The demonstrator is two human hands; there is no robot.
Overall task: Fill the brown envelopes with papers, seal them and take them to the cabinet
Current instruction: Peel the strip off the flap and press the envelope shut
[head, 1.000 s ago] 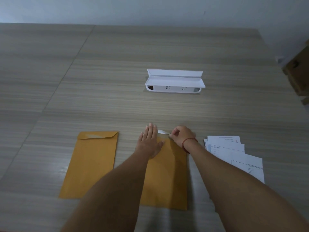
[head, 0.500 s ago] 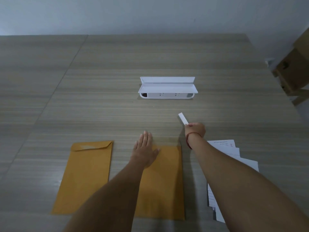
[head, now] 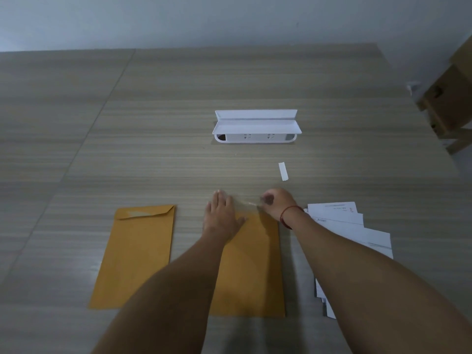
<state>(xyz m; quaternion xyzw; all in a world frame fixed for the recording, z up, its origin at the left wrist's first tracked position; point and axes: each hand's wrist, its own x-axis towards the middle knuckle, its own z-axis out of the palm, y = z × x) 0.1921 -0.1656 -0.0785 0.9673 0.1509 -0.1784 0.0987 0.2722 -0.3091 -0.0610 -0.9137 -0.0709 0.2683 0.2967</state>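
Two brown envelopes lie side by side on the wooden table (head: 178,162). The left envelope (head: 138,256) has its flap folded down. My left hand (head: 223,215) rests flat, fingers together, on the top of the right envelope (head: 252,264). My right hand (head: 277,204), with a red wrist string, pinches the blurred, pale flap at that envelope's top edge. A peeled white strip (head: 283,171) lies on the table beyond my right hand. A fanned stack of white papers (head: 352,231) sits to the right, partly under my right forearm.
A white open-lidded power socket box (head: 255,129) sits in the table's middle. Cardboard boxes (head: 449,98) stand off the table's far right edge. A wall runs along the back.
My right hand carried the white strip away from the envelope, left it on the table, and came back to the flap. My left hand stayed on the envelope.
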